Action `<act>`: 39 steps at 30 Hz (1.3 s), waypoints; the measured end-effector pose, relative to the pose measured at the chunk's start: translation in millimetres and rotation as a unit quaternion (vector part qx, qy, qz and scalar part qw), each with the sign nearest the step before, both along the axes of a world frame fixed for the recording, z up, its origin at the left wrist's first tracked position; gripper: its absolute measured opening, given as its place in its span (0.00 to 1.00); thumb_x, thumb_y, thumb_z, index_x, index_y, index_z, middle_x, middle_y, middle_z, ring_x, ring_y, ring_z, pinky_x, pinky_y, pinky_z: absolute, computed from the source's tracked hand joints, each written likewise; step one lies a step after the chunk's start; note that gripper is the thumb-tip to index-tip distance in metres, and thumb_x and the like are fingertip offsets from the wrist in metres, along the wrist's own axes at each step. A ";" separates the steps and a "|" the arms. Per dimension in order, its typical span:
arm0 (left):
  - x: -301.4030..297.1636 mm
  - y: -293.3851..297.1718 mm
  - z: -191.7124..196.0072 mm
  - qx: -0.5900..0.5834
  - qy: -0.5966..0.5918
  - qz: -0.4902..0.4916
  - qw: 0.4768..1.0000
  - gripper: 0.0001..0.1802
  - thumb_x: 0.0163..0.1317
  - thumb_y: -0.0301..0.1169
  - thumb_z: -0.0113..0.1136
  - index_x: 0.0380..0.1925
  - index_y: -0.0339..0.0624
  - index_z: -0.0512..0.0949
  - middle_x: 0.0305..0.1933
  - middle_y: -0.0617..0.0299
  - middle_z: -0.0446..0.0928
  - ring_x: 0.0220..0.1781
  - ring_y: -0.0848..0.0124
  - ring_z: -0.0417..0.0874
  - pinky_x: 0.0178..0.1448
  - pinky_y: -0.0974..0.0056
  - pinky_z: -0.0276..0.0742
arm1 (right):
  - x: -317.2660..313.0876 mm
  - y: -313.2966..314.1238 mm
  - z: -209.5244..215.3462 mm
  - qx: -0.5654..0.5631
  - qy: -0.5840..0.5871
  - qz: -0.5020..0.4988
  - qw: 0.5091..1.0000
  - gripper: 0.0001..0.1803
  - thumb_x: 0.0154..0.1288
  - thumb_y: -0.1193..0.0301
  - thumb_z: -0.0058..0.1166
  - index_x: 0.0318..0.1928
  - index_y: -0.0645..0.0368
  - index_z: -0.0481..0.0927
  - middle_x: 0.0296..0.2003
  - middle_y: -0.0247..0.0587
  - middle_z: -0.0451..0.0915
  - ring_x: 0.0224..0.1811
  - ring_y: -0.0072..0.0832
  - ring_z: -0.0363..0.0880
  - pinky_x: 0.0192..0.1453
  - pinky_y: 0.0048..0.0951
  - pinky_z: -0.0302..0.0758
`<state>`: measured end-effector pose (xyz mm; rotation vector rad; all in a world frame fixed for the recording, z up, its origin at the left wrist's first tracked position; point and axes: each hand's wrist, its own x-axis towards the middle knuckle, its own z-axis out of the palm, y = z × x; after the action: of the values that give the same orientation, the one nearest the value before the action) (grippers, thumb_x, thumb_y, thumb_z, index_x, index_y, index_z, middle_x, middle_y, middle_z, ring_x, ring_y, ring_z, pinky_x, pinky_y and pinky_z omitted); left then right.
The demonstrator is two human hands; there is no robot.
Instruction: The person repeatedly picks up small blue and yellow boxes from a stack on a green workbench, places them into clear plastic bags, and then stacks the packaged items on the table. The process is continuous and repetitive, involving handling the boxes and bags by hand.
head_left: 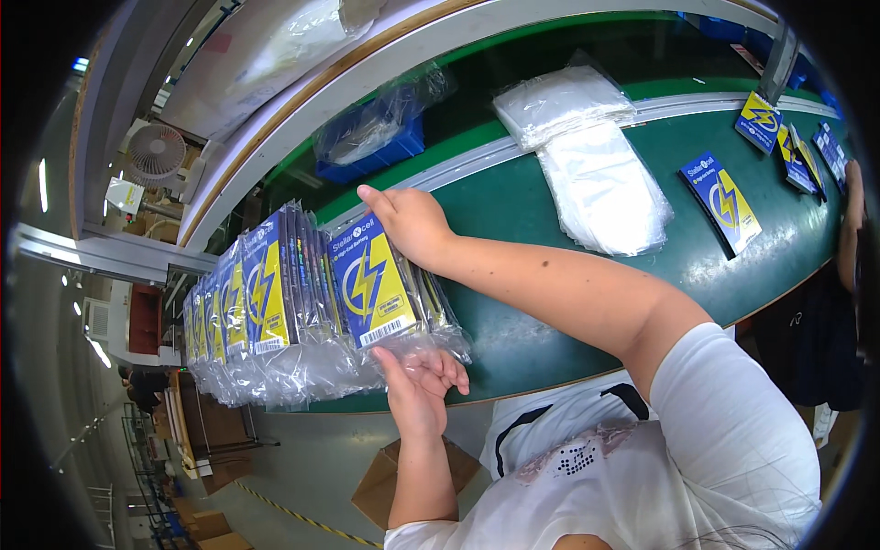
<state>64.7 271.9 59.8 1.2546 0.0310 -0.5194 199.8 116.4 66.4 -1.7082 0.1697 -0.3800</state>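
Observation:
A row of flat blue-and-yellow packs in clear plastic bags (266,284) stands on edge at the left end of the green worktable. At the row's near right end, a bagged pack (374,280) with a yellow lightning design faces me. My right hand (410,227) is closed over its upper right edge, with some fingers hidden behind it. Below, my left hand (422,380) has its palm turned up and its fingers curled. Its thumb and fingers are around the loose clear plastic at the pack's lower edge.
Stacked clear plastic bags (605,183) lie mid-table. Rightward are a single pack (721,203) and several more packs (759,121). Another person's arm (852,215) reaches in at the far right. A blue bin (376,151) sits beyond the metal rail; a cardboard box (376,486) is below.

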 end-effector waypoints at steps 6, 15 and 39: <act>-2.2 5.7 2.1 0.008 0.007 0.004 1.000 0.39 0.66 0.67 0.27 0.21 0.42 0.68 0.21 0.57 0.70 0.23 0.63 0.75 0.27 0.64 0.72 | -8.2 6.4 4.1 0.050 0.010 -0.072 0.996 0.32 0.71 0.47 0.39 0.39 0.69 0.79 0.33 0.57 0.81 0.39 0.48 0.80 0.48 0.38 0.73; -21.9 47.8 106.7 0.271 -0.562 -0.030 0.780 0.08 0.60 0.30 0.60 0.32 0.35 0.75 0.36 0.50 0.79 0.35 0.62 0.81 0.40 0.63 0.78 | -77.8 -13.3 6.3 0.028 -0.119 -0.021 0.992 0.38 0.71 0.47 0.39 0.63 0.72 0.62 0.59 0.64 0.64 0.64 0.51 0.61 0.70 0.40 0.55; 69.1 18.9 113.3 0.536 -0.623 0.079 0.564 0.24 0.66 0.37 0.54 0.59 0.36 0.69 0.64 0.49 0.67 0.71 0.49 0.59 0.72 0.48 0.52 | -123.8 30.2 -11.9 0.133 0.061 0.071 0.987 0.52 0.69 0.37 0.23 0.66 0.82 0.45 0.68 0.72 0.47 0.74 0.53 0.41 0.77 0.38 0.40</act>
<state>133.8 290.8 173.1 2.5574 -0.8650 0.8466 76.0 146.6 54.5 -1.4699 0.1795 -0.1393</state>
